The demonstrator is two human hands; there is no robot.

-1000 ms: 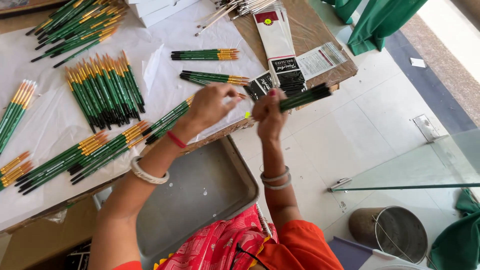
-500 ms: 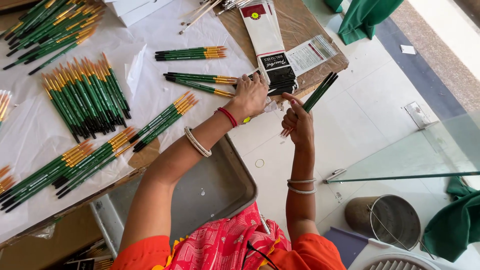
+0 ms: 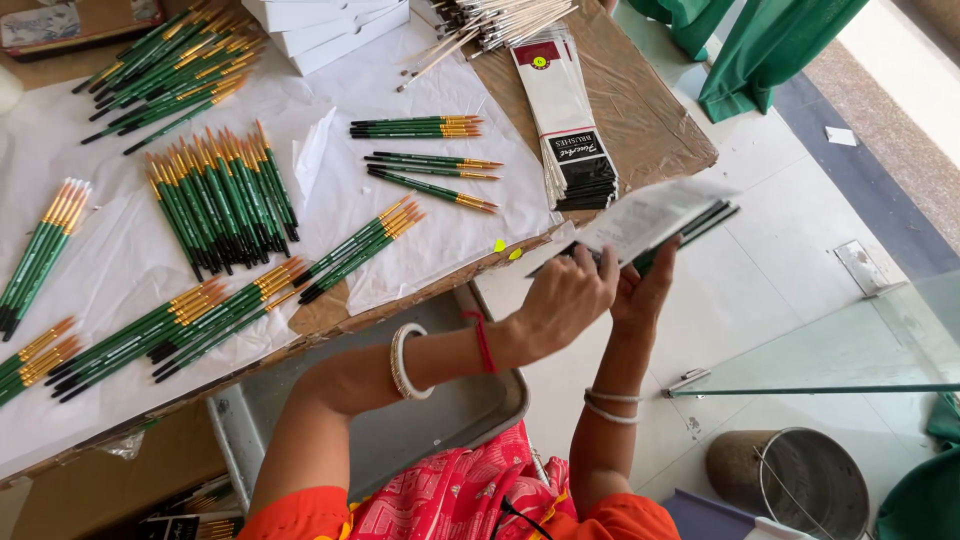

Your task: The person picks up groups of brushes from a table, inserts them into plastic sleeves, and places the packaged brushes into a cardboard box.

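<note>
Pale tiled floor point(image 3: 800, 260) (perhaps sunlit)

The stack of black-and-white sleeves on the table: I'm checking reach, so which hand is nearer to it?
Left. The left hand is just below the stack of sleeves, near the table edge. The right hand is farther off the table, gripping brushes.

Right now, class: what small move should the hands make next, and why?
Probably slide the brushes deeper into the clear sleeve. The left hand grips the sleeve, the right hand holds the bundle, and dark handle ends jut past its edge.
</note>
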